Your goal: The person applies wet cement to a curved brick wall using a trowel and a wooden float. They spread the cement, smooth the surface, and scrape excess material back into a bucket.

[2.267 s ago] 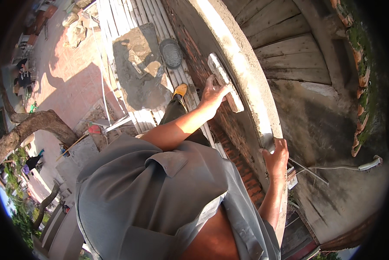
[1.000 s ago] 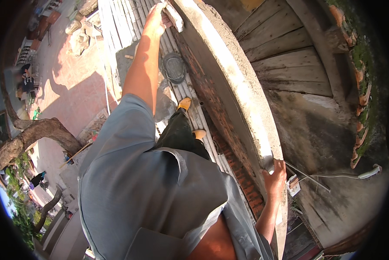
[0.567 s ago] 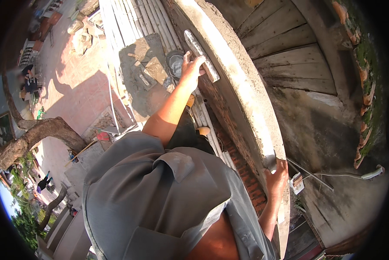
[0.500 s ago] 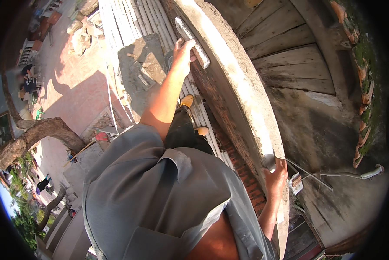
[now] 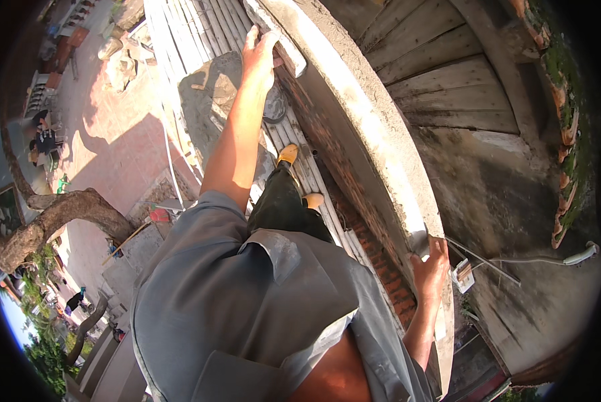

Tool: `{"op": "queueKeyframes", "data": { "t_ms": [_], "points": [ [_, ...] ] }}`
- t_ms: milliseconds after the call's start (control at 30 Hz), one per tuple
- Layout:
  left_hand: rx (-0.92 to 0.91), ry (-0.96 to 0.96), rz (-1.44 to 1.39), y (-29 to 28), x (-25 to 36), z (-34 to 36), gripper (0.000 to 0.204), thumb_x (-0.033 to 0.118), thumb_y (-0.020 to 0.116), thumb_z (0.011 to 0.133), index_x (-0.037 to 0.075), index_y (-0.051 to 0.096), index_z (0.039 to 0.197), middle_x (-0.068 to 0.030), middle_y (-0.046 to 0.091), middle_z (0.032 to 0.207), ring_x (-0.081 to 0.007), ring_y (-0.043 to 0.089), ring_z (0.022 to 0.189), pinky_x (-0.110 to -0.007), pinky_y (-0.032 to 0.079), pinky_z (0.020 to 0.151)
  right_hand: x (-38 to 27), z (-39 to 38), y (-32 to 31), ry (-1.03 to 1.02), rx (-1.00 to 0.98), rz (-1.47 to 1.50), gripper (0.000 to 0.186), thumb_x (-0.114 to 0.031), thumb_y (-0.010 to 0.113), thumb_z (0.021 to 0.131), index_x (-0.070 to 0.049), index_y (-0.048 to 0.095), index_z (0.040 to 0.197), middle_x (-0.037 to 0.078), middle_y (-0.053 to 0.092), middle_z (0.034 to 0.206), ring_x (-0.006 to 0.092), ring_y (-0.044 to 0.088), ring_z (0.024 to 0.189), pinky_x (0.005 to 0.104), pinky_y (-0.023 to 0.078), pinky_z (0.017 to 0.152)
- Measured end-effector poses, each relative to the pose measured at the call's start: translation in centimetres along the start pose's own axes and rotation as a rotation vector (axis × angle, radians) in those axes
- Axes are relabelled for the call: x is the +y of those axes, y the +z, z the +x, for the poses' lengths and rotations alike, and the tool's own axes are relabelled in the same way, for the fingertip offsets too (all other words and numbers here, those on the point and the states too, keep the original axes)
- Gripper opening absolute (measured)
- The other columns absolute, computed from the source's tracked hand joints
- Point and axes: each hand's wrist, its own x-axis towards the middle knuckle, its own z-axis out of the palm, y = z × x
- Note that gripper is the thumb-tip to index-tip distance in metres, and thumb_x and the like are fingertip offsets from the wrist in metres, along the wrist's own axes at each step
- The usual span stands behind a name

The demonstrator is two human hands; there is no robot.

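Observation:
My left hand (image 5: pixel 259 59) is closed round the handle of a long plastering float (image 5: pixel 291 56). The float's pale, mortar-smeared blade lies along the side of the curved, plastered wall (image 5: pixel 374 127), near its top edge. Lower down the wall, my right hand (image 5: pixel 431 269) is closed at the top, its thumb on the near side. A smooth grey piece (image 5: pixel 417 242) shows at its fingers; most of it is hidden and its kind is unclear. Left of the wall, a mortar-covered board (image 5: pixel 210 90) lies on the bamboo poles (image 5: pixel 183 37), beside a round grey container (image 5: pixel 274 107).
My yellow shoes (image 5: pixel 287 154) stand on the narrow pole platform. Exposed red brick (image 5: pixel 395 295) lines the wall's lower side. Beyond the wall are curved wooden planks (image 5: pixel 461 94) and a pale pipe (image 5: pixel 578 254). A tree trunk (image 5: pixel 79 211) and a sunlit paved yard (image 5: pixel 119 154) lie far left.
My left hand and the float have slid up and away along the wall, uncovering the round container. My right hand stays at the wall top. The whole view has shifted slightly.

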Motion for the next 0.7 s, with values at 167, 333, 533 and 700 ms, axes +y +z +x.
{"op": "queueKeyframes", "data": {
  "t_ms": [167, 333, 533, 700],
  "points": [
    [-0.109, -0.041, 0.031, -2.3, 3.9, 7.4, 0.056, 0.035, 0.069, 0.098, 0.01, 0.048, 0.143, -0.015, 0.068, 0.111, -0.0264, 0.069, 0.096, -0.048, 0.06, 0.08, -0.2, 0.0, -0.1, -0.022, 0.008, -0.01, 0.059, 0.0, 0.084, 0.068, 0.004, 0.065, 0.123, 0.02, 0.065, 0.123, 0.0405, 0.064, 0.116, 0.0452, 0.051, 0.099],
    [-0.078, -0.32, -0.023, -2.6, -2.4, 2.5, 0.049, 0.033, 0.066, 0.099, 0.008, 0.049, 0.137, -0.0169, 0.066, 0.114, -0.031, 0.067, 0.101, -0.053, 0.055, 0.088, -0.2, 0.0, -0.3, 0.041, -0.05, 0.005, 0.06, 0.001, 0.084, 0.07, 0.004, 0.064, 0.126, 0.021, 0.063, 0.125, 0.0392, 0.06, 0.122, 0.0457, 0.049, 0.107],
    [-0.165, -0.198, 0.036, 1.0, -4.1, -12.1, 0.102, 0.016, 0.07, 0.094, 0.004, 0.0, 0.167, -0.0215, 0.051, 0.143, -0.0278, 0.063, 0.114, -0.047, 0.056, 0.095, 0.2, 0.0, -0.1, 0.029, -0.038, 0.01, 0.062, -0.001, 0.085, 0.07, 0.005, 0.065, 0.128, 0.02, 0.064, 0.126, 0.038, 0.062, 0.12, 0.0439, 0.049, 0.107],
    [-0.264, 0.177, 0.051, -0.8, 4.9, -13.6, 0.096, 0.01, 0.065, 0.087, -0.004, 0.012, 0.165, -0.0178, 0.059, 0.131, -0.0175, 0.063, 0.103, -0.031, 0.053, 0.086, 1.0, -0.2, 0.1, -0.014, -0.002, 0.016, 0.063, -0.001, 0.085, 0.069, 0.006, 0.065, 0.129, 0.021, 0.064, 0.126, 0.0385, 0.062, 0.12, 0.0441, 0.05, 0.107]
  ]
}}
